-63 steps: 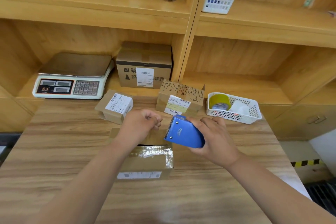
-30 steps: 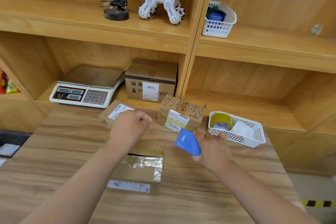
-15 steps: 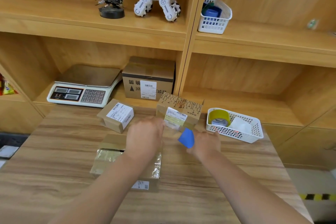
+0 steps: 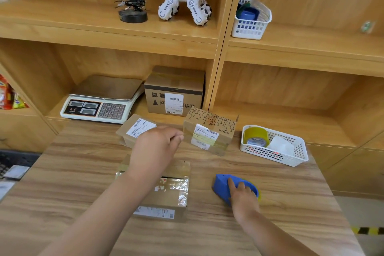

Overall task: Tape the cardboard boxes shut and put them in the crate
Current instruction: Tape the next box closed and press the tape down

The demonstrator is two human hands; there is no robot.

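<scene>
While the left hand [image 4: 153, 147] hovers loosely curled and empty over the partly taped cardboard box [image 4: 166, 197] on the table [image 4: 72, 183], the right hand [image 4: 243, 195] lies on the blue tape dispenser [image 4: 221, 184] beside it, grip unclear

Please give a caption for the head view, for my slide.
Right hand holds the blue tape dispenser on the table; left hand reaches over the taped box.
</scene>
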